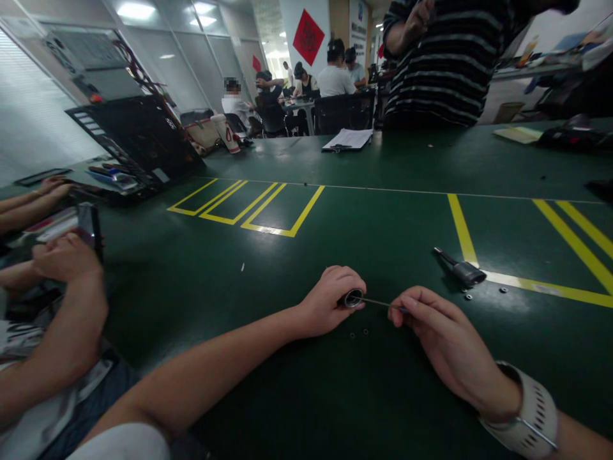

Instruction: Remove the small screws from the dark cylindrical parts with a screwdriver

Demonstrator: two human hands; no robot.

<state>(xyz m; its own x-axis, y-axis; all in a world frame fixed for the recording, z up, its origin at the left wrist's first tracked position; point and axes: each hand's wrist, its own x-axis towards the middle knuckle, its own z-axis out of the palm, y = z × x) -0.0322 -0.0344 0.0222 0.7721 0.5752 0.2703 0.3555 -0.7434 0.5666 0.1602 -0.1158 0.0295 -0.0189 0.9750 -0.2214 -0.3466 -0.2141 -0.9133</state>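
Note:
My left hand [332, 300] is closed around a dark cylindrical part [353, 298] whose round metal-rimmed opening faces right. A thin metal rod [378, 301] reaches from that opening to my right hand [431, 319], which pinches its other end between thumb and fingers. Two small rings [359, 333] lie on the green table just below my left hand. Beyond my right hand rests a black part with a narrow stem [468, 273], and several small nuts [469, 297] are beside it.
Yellow tape [268, 230] marks the green table [383, 243]. At the far edge lies a clipboard with paper [348, 139]. Black equipment [138, 137] stands at the left back. Another person's hands hold a phone [89, 230] on the left; a person in a striped shirt [440, 64] stands opposite.

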